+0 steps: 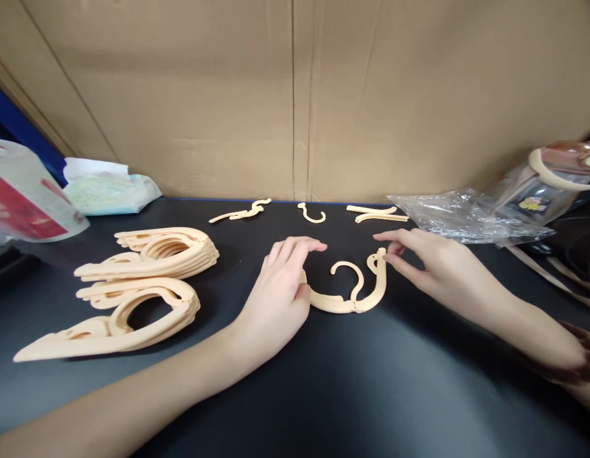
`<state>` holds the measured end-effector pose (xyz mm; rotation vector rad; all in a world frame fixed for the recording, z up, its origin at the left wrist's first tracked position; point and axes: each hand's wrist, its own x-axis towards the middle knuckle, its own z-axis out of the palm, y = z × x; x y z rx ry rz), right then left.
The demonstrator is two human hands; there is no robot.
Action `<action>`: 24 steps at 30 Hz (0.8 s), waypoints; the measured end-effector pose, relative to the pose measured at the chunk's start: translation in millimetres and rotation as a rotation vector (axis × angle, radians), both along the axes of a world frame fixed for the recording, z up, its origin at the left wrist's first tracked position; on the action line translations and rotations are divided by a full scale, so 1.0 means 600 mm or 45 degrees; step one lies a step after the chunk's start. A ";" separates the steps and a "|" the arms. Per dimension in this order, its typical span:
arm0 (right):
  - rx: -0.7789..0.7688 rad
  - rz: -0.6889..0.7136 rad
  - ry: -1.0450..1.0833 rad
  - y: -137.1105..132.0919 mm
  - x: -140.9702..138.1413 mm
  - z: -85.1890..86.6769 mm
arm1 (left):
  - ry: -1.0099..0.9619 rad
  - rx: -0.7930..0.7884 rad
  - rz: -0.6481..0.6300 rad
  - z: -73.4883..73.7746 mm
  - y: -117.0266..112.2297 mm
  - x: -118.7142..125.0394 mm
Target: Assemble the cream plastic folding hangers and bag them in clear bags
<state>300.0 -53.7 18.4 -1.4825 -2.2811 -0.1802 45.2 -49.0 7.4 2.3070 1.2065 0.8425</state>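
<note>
A cream plastic folding clothes hanger (337, 304) lies on the black table, its hook curling up between two curved arms. My left hand (282, 286) closes around the left arm and hides that arm's end. Beside the right arm's tip is my right hand (426, 254), thumb and index finger apart. Its thumb is at the tip; whether it touches I cannot tell.
Stacked folded hangers (151, 324) lie at left. Along the back are a jointed hanger piece (249, 211), a loose hook (314, 215) and arm pieces (378, 215). Clear plastic wrap (457, 213), a bottle (547, 181), a tissue pack (108, 191) and a bag (32, 191) flank them.
</note>
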 end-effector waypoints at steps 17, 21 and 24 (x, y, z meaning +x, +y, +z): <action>-0.464 0.332 0.075 -0.028 -0.026 0.003 | 0.061 -0.039 -0.292 -0.001 -0.006 0.002; -0.478 0.399 0.089 -0.031 -0.026 0.003 | 0.273 0.070 -0.280 -0.002 -0.010 0.003; -0.441 0.406 0.075 -0.030 -0.026 0.001 | 0.397 0.066 -0.255 -0.005 -0.010 0.004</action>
